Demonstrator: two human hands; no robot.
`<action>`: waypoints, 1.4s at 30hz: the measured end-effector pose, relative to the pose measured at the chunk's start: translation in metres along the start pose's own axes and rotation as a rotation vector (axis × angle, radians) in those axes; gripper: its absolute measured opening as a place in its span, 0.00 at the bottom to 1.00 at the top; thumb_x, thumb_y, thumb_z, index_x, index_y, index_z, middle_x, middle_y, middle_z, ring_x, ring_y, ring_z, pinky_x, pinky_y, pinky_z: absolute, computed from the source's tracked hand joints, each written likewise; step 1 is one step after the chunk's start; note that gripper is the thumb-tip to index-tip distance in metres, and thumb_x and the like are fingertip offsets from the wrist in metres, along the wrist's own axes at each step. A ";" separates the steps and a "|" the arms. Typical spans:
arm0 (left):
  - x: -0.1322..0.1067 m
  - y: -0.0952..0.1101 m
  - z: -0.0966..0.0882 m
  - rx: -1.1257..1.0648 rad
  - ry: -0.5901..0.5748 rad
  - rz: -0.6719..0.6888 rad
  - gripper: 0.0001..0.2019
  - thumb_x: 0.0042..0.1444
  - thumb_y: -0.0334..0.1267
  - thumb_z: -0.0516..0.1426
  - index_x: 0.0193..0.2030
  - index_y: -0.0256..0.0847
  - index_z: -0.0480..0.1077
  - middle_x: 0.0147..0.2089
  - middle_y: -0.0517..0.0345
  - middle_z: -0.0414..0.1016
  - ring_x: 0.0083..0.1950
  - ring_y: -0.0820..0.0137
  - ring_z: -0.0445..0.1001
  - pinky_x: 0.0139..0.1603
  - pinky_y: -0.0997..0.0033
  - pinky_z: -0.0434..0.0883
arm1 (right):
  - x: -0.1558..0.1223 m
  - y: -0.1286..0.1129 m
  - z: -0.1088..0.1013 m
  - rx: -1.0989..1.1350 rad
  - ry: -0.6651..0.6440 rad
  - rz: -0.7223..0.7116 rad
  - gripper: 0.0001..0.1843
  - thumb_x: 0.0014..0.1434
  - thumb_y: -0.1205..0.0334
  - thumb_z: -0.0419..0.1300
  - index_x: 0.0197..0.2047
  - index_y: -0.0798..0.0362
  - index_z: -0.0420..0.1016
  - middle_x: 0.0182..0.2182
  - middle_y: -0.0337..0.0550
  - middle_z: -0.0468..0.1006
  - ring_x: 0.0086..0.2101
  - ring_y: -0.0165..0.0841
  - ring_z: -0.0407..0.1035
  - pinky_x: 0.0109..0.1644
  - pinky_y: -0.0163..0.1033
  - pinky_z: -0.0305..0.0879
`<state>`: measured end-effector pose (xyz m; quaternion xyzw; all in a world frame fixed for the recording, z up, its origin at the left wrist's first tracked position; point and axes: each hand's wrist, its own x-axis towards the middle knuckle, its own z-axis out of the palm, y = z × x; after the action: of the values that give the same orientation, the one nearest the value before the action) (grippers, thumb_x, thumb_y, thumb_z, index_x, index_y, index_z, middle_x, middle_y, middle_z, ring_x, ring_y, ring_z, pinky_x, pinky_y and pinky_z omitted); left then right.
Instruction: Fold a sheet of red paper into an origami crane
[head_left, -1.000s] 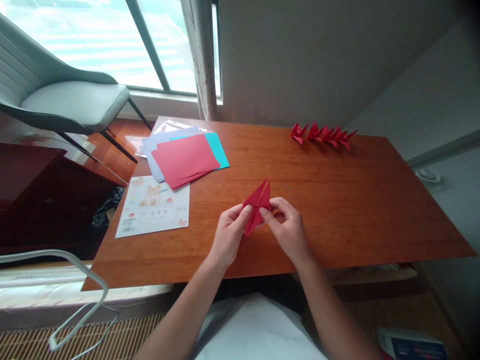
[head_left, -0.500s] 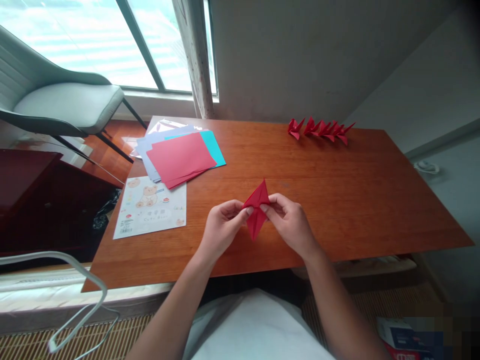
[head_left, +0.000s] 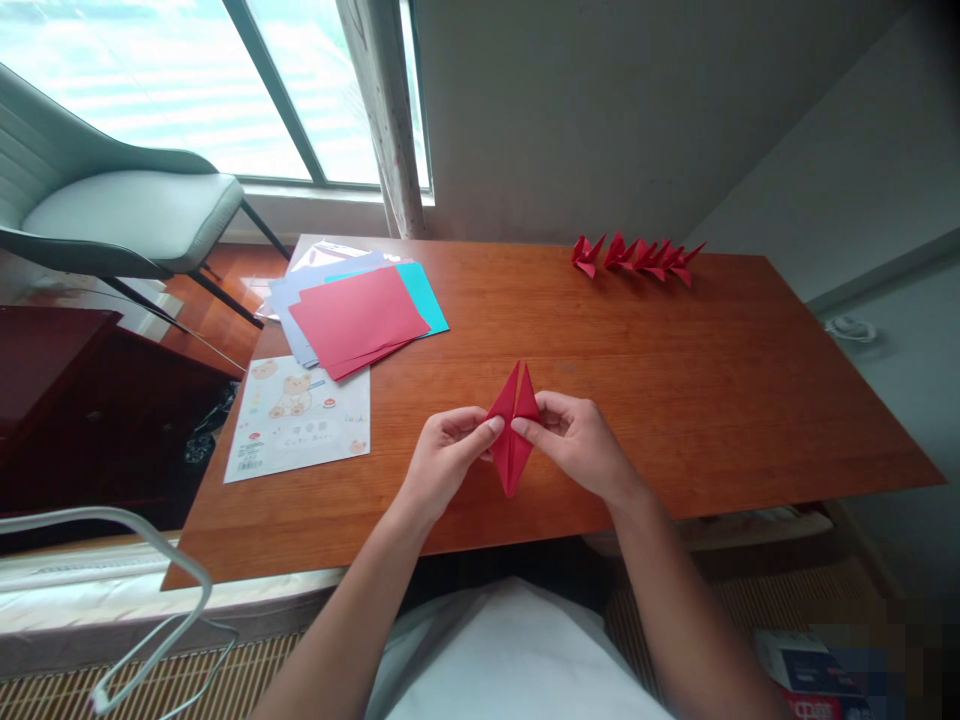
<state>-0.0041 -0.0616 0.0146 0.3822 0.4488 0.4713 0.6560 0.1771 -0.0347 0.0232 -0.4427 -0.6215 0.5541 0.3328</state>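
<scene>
A folded piece of red origami paper (head_left: 511, 462) is held over the table, a narrow diamond with its upper end split into two points. My left hand (head_left: 451, 452) pinches its left corner, thumb on the front face. On the opposite corner, my right hand (head_left: 574, 440) is closed with its thumb pressed near the centre crease. The other fingers of both hands are partly hidden behind the paper. Toward the back right of the table stand several red paper cranes (head_left: 636, 256) in a row.
On the table's left lie red paper sheets (head_left: 364, 315), a turquoise sheet (head_left: 427, 295) and a white bear-printed sheet (head_left: 300, 420). The wooden table (head_left: 675, 400) ends close to my body. A grey chair (head_left: 135, 215) stands beyond its left edge, by the window.
The red paper now shows a narrower diamond with a split top, where a broader flap lay before. Both hands keep their pinch; my right thumb has moved slightly inward and down.
</scene>
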 end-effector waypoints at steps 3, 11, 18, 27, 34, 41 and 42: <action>-0.001 -0.001 -0.001 0.031 -0.005 0.029 0.17 0.60 0.47 0.62 0.28 0.35 0.76 0.25 0.60 0.71 0.28 0.76 0.65 0.30 0.77 0.64 | 0.000 -0.001 0.000 -0.001 -0.011 0.005 0.08 0.62 0.56 0.64 0.40 0.51 0.80 0.34 0.41 0.82 0.34 0.35 0.75 0.39 0.39 0.72; 0.000 -0.003 0.002 0.141 0.049 0.096 0.18 0.60 0.48 0.62 0.26 0.36 0.73 0.23 0.62 0.68 0.26 0.77 0.63 0.26 0.78 0.61 | 0.004 -0.001 0.000 0.256 -0.049 0.123 0.14 0.57 0.53 0.69 0.43 0.51 0.80 0.38 0.41 0.83 0.39 0.38 0.78 0.43 0.39 0.74; -0.003 -0.005 0.006 0.070 0.023 0.039 0.17 0.61 0.50 0.61 0.31 0.36 0.75 0.28 0.60 0.72 0.29 0.75 0.66 0.31 0.77 0.65 | 0.007 0.002 0.007 0.267 0.027 0.056 0.10 0.57 0.56 0.69 0.39 0.53 0.82 0.34 0.41 0.82 0.37 0.36 0.76 0.42 0.38 0.72; -0.008 -0.005 0.007 0.114 -0.024 -0.042 0.15 0.55 0.47 0.66 0.32 0.35 0.76 0.28 0.60 0.72 0.29 0.76 0.64 0.30 0.78 0.61 | 0.007 0.002 0.008 0.245 0.065 0.044 0.09 0.58 0.58 0.67 0.38 0.54 0.80 0.34 0.40 0.82 0.34 0.32 0.73 0.39 0.36 0.69; -0.010 -0.004 0.009 0.171 -0.031 -0.034 0.15 0.56 0.47 0.65 0.29 0.35 0.74 0.27 0.61 0.70 0.28 0.76 0.63 0.29 0.78 0.59 | 0.008 -0.003 0.012 0.245 0.154 0.059 0.10 0.55 0.56 0.69 0.31 0.54 0.78 0.26 0.37 0.78 0.27 0.30 0.68 0.32 0.34 0.64; -0.011 -0.002 0.013 0.055 -0.060 -0.109 0.14 0.52 0.44 0.68 0.36 0.35 0.76 0.32 0.56 0.77 0.33 0.71 0.72 0.36 0.74 0.68 | 0.009 -0.001 0.016 0.207 0.223 0.053 0.12 0.55 0.55 0.68 0.29 0.55 0.76 0.25 0.38 0.76 0.26 0.30 0.66 0.30 0.34 0.62; -0.011 -0.002 0.014 0.057 -0.050 -0.104 0.14 0.52 0.45 0.68 0.35 0.35 0.75 0.31 0.56 0.76 0.32 0.72 0.71 0.35 0.75 0.67 | 0.008 -0.001 0.016 0.188 0.226 0.047 0.13 0.55 0.54 0.68 0.29 0.55 0.76 0.25 0.37 0.75 0.26 0.30 0.66 0.29 0.34 0.62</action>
<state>0.0080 -0.0740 0.0192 0.3883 0.4649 0.4139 0.6796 0.1590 -0.0335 0.0207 -0.4837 -0.5150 0.5639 0.4276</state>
